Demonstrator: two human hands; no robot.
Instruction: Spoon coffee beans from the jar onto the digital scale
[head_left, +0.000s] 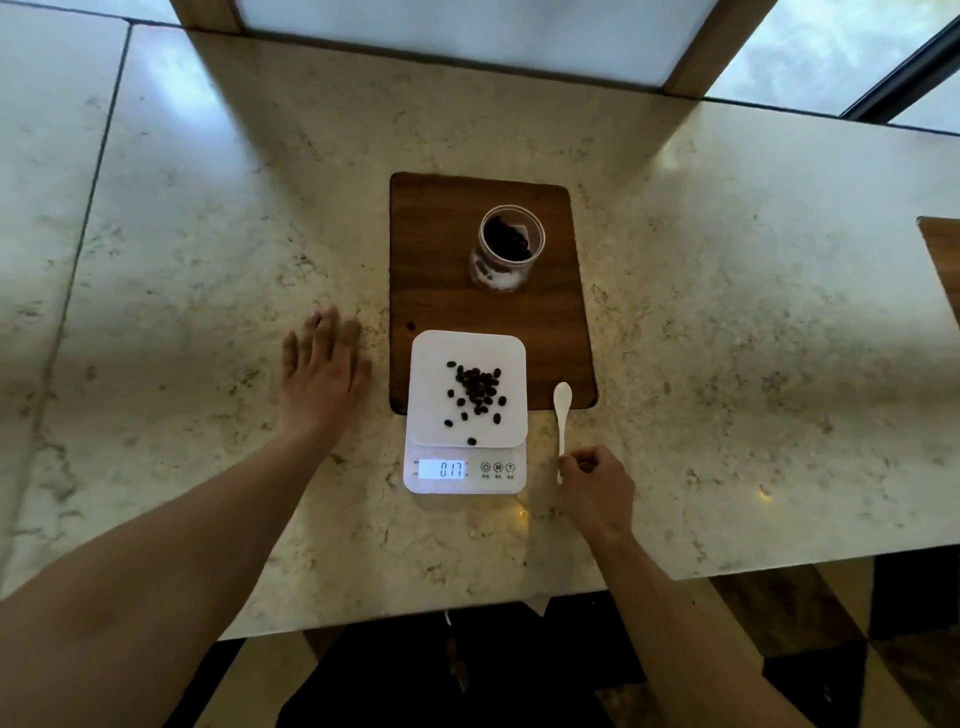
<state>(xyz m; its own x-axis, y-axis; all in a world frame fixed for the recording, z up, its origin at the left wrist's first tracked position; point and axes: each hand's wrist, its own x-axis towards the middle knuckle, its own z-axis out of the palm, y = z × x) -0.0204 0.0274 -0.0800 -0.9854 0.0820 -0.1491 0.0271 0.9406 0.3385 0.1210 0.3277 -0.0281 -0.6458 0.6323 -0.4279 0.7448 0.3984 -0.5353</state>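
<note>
A white digital scale (431, 384) sits at the near end of a dark wooden board, its display reading 017. A small heap of coffee beans (478, 389) lies on its platform. Farther back on the board stands an open clear jar (506, 249) with beans inside. A white spoon (562, 415) lies right of the scale, bowl pointing away from me. My right hand (597, 488) pinches the near end of the spoon's handle against the counter. My left hand (324, 371) rests flat on the counter left of the scale, fingers spread, holding nothing.
The wooden board (561, 332) lies on a beige marble counter (208, 260). The counter's front edge runs just below my forearms. A second wooden piece (943, 260) shows at the right edge. Windows line the far side.
</note>
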